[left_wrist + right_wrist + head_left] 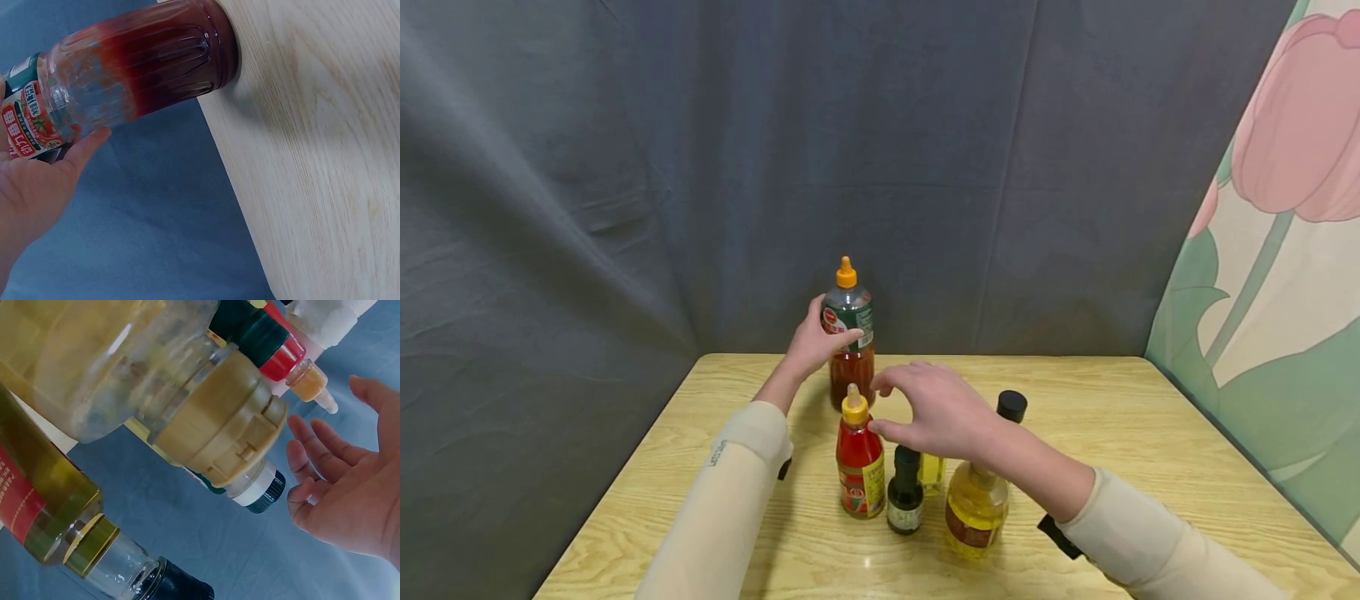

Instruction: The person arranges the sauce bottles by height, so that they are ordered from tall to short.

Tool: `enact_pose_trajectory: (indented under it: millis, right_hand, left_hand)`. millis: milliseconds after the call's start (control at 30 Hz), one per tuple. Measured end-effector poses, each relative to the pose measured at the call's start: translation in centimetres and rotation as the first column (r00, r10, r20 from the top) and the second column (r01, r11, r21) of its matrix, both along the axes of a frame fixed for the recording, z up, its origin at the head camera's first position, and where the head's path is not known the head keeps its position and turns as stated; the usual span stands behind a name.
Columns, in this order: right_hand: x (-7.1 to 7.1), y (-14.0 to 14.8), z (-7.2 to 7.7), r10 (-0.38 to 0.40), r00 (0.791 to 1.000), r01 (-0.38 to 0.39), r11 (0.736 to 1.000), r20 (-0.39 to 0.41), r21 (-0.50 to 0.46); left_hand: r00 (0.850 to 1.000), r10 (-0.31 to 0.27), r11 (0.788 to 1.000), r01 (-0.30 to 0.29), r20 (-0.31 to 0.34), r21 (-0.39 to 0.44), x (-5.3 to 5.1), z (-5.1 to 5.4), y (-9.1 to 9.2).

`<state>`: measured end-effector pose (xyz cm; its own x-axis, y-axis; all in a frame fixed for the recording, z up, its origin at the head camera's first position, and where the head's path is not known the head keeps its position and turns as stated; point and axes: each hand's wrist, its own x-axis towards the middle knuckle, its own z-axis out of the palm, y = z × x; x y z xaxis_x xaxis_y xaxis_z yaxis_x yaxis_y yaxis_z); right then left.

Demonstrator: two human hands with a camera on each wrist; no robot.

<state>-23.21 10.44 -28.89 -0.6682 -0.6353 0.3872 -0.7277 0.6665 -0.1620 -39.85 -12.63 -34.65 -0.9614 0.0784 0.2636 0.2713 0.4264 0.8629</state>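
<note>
At the back of the table, my left hand (pixel 811 343) grips a large squeeze bottle of red sauce (pixel 852 371) with an orange nozzle cap. The bottle is upright, its base at the tabletop; in the left wrist view, fingers curve around its green label. My right hand (pixel 940 408) hovers over the group of bottles, fingers loosely bent and holding nothing. Closest to its thumb is a smaller red sauce bottle (pixel 860 462) with a yellow cap; whether they touch I cannot tell. The right wrist view shows the same hand (pixel 350 475) beside that bottle's nozzle (pixel 310 383).
Right of the red bottle stand a small dark bottle (pixel 905 502) and a large oil bottle (pixel 974 512). Behind them are a yellow-liquid bottle (pixel 932 473) and a black-capped bottle (pixel 1012 406), both partly hidden. A dark curtain (pixel 925 183) hangs behind the wooden table (pixel 1075 400).
</note>
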Motion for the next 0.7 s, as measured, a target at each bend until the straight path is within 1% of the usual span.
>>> enact_pose_trajectory:
  millis: [233, 400, 567, 700]
  right_hand:
    - [-0.6, -0.5, 0.2, -0.002, 1.0, 0.002, 1.0, 0.023, 0.008]
    - [-0.9, -1.1, 0.3, -0.002, 0.996, 0.001, 1.0, 0.084, 0.021]
    - [-1.2, -1.8, 0.2, -0.017, 0.987, 0.011, 0.999, 0.157, 0.036]
    - [-1.5, -2.3, 0.0, -0.012, 0.982, 0.003, 0.999, 0.187, 0.049]
  left_hand:
    - [1.0, 0.006, 1.0, -0.006, -0.007, 0.0, -0.4, 0.1, -0.2]
    - [1.0, 0.014, 1.0, -0.014, -0.008, 0.003, -0.4, 0.0, -0.2]
    - [1.0, 0.01, 1.0, -0.01, 0.001, 0.008, -0.2, -0.1, -0.2]
    - [1.0, 0.017, 1.0, -0.017, 0.001, 0.009, -0.2, -0.3, -0.2]
